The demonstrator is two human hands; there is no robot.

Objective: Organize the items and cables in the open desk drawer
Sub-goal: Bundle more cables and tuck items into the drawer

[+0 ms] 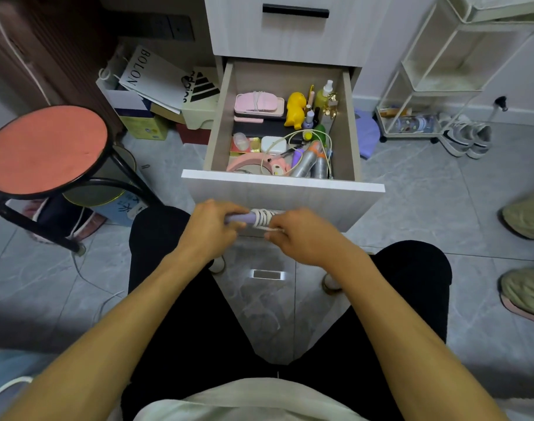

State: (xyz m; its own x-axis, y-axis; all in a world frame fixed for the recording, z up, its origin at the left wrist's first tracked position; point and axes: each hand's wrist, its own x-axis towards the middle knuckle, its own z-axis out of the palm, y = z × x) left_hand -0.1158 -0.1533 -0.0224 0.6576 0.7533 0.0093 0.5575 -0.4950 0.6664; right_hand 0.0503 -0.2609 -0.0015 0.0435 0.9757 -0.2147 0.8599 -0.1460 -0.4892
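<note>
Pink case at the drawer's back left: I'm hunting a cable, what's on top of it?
A white cable lies wound across the pink case. Where its ends go, and what lies beneath the case, is hidden.

Drawer (282, 186) front: pale wood-grain laminate, matt. Floor (411, 189): grey marbled tile, glossy. Stool (44, 150) seat matt red, legs black painted metal. Spray cans (305, 162): brushed metal sheen.

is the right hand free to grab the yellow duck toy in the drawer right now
Probably not yet: the right hand pinches the white cable wound on the purple handle. The yellow duck toy lies uncovered.
</note>
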